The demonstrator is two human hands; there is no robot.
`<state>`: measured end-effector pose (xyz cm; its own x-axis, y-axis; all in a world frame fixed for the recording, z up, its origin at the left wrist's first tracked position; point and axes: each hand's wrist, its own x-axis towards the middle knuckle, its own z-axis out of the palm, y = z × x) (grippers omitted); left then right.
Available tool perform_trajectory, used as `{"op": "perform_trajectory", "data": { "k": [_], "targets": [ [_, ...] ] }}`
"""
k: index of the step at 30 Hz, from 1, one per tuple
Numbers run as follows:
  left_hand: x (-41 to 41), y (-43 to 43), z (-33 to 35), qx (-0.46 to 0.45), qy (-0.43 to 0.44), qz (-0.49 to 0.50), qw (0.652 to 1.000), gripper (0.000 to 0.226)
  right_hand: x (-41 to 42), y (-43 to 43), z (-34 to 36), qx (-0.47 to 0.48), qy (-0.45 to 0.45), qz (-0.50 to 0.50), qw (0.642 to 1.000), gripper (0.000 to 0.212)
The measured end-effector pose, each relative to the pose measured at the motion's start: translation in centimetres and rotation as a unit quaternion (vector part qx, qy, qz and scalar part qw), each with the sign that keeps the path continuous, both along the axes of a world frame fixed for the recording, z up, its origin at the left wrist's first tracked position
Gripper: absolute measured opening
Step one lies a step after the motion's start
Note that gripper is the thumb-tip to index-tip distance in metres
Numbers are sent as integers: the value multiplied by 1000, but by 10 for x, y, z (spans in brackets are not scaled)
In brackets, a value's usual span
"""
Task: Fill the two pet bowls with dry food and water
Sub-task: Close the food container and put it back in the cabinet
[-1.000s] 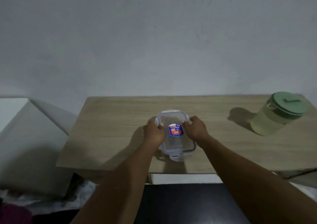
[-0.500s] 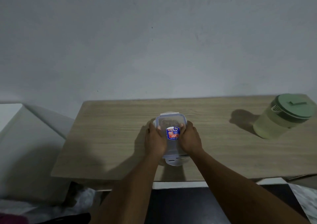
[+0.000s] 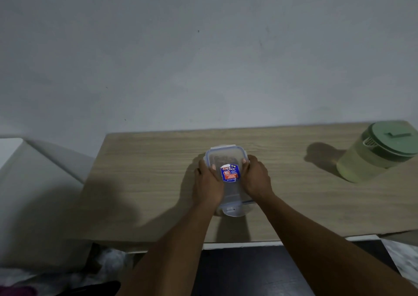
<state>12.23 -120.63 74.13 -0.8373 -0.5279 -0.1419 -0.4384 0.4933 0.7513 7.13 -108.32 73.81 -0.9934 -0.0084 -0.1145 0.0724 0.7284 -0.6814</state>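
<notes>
Gripping both long sides: left hand (image 3: pixel 209 182) and right hand (image 3: pixel 256 179) curl over the edges of the clear rectangular plastic container (image 3: pixel 226 159), which has a blue-trimmed lid and a blue-red label. The container sits mid wooden tabletop (image 3: pixel 147 171), lid on, long axis pointing straight away from the person. Near-end latch looks flipped out; side latches are hidden under the hands, probably next. Green-lidded translucent pitcher (image 3: pixel 373 155) stands well apart at far right, nearer the right hand. No pet bowl plainly visible.
</notes>
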Motion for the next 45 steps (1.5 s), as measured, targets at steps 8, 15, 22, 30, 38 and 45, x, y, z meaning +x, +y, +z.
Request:
{"op": "perform_trajectory", "data": {
  "k": [8, 15, 22, 30, 38, 45],
  "targets": [
    [1, 3, 6, -37, 4, -51, 998, 60, 3, 2, 0, -1, 23, -4, 1000, 46],
    [1, -1, 2, -18, 26, -51, 998, 59, 2, 4, 6, 29, 27, 11, 999, 43],
    [-23, -15, 2, 72, 37, 21, 997, 31, 0, 5, 12, 19, 2, 23, 1000, 39],
    [-27, -11, 0, 16, 60, -15, 998, 42, 11, -5, 7, 41, 31, -27, 998, 42],
    [-30, -14, -3, 0, 85, -47, 995, 42, 12, -6, 14, 41, 10, -14, 999, 38],
    [-46, -21, 11, 37, 31, -29, 998, 29, 5, 7, 28, 66, -2, 34, 997, 30]
  ]
}}
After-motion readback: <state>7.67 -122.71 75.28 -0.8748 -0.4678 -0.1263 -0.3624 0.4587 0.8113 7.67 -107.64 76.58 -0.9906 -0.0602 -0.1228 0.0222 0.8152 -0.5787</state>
